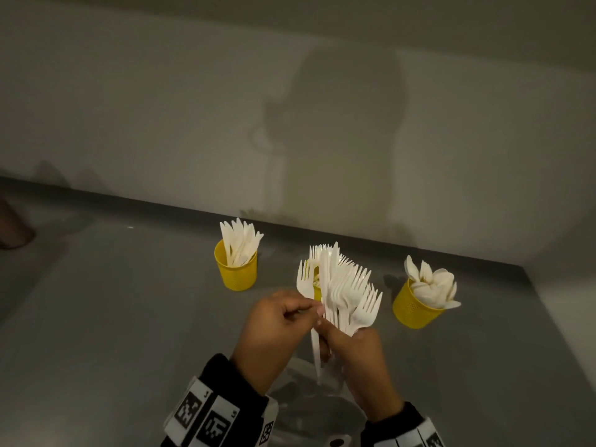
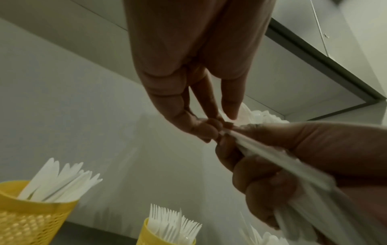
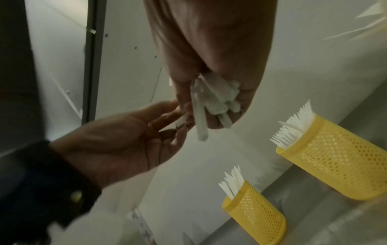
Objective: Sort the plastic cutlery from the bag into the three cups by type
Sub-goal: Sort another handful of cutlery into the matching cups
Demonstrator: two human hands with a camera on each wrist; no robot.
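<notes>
Right hand: My right hand (image 1: 358, 359) clenched a fanned bundle of white forks (image 1: 346, 285) by the handles, tines up, above the tabletop (image 1: 129, 317); that grip was closed round the whole bunch.
Left hand: My left hand (image 1: 277, 324) pinched at the bundle's left edge, its fingertips (image 1: 317, 309) touching the handles where the right hand held them; that grip was closed in a pinch on the forks.
Handles: From the right wrist, the handle ends (image 3: 211, 102) stuck out below my palm, one longer than the rest.
Left cup: A yellow mesh cup (image 1: 237, 269) stood at the left near the wall (image 1: 161, 108), holding white knives (image 1: 240, 240), blades up.
Middle cup: A second yellow cup (image 2: 165, 235) stood behind the bundle, mostly hidden in the head view; the left wrist view showed more forks (image 2: 173, 222) in it, tines up.
Right cup: A third yellow cup (image 1: 412, 309) stood at the right, leaning in the wide-angle view, filled with white spoons (image 1: 433, 283), bowls up.
Bag: A clear plastic bag (image 1: 309, 404) lay on the tabletop beneath my wrists, nearest me; I could not tell what was in it.
Sleeves: Dark sleeves with black-and-white marker bands (image 1: 206, 414) covered both wrists.
</notes>
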